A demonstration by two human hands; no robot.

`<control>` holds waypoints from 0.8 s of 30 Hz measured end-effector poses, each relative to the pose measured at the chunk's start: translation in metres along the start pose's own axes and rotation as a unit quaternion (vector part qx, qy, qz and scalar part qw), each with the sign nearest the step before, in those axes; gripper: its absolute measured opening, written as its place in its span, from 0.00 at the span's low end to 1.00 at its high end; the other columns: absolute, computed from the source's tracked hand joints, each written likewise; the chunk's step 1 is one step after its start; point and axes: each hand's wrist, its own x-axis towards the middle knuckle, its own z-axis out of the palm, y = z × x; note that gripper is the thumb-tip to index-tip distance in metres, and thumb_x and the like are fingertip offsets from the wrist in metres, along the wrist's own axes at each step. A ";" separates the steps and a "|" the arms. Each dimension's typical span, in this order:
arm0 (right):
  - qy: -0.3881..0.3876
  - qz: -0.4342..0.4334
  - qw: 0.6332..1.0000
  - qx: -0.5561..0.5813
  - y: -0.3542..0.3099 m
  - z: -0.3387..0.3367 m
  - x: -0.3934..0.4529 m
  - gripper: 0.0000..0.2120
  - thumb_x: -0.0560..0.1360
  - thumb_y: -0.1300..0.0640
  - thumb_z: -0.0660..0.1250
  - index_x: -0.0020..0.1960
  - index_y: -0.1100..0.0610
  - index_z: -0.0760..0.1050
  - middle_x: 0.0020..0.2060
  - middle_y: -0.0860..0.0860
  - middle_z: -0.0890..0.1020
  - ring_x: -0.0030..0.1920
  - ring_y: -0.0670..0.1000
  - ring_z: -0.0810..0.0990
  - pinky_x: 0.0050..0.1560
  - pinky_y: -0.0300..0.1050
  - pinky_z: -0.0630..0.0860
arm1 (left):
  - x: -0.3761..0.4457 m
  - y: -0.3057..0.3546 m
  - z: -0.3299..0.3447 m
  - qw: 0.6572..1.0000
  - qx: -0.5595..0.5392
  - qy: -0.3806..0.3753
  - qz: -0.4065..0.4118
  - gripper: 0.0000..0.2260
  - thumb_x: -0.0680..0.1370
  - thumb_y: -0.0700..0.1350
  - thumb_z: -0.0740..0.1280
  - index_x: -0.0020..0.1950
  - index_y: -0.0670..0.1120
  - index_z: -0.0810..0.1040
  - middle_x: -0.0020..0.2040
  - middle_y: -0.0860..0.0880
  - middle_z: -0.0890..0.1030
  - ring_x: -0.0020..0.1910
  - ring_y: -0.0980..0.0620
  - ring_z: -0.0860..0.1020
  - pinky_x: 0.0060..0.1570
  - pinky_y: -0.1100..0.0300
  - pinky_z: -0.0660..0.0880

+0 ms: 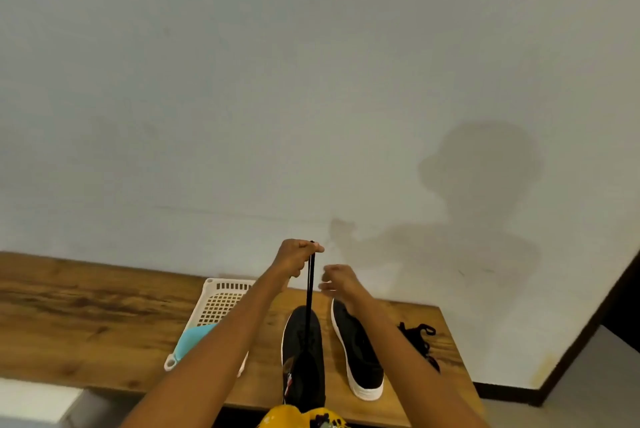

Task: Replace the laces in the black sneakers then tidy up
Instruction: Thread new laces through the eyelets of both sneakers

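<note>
Wooden tabletop (86, 316) against a pale wall, seen from above by the person working. At left, a white mesh basket (221, 303) sits w/ a light-blue item (194, 341) in it, likely parked there for the tidy-up later. Next, the left hand (298, 256), raised high, pinches the ends of a black lace (309, 289) between thumb & fingers; the lace runs taut down into the left black sneaker (303, 351), prob. to even out both ends after threading. Just right of the lace, the right hand (337, 280) hovers w/ fingers loosely curled, holding nothing, apparently ready to take one strand. Below it lies the right black sneaker (356, 348), white-soled, beside the first. Whether it is laced: can't tell. Far right, a loose pile of black laces (420, 341) rests on the tabletop, set apart from the shoes.
</note>
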 end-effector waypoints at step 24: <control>-0.193 -0.183 0.942 -0.205 -0.068 -0.028 -0.046 0.15 0.81 0.49 0.59 0.47 0.57 0.79 0.35 0.51 0.77 0.37 0.47 0.78 0.50 0.42 0.77 | -0.016 0.053 -0.013 0.986 0.074 -0.110 0.102 0.20 0.82 0.56 0.49 0.63 0.44 0.70 0.43 0.47 0.75 0.44 0.49 0.76 0.45 0.61 0.74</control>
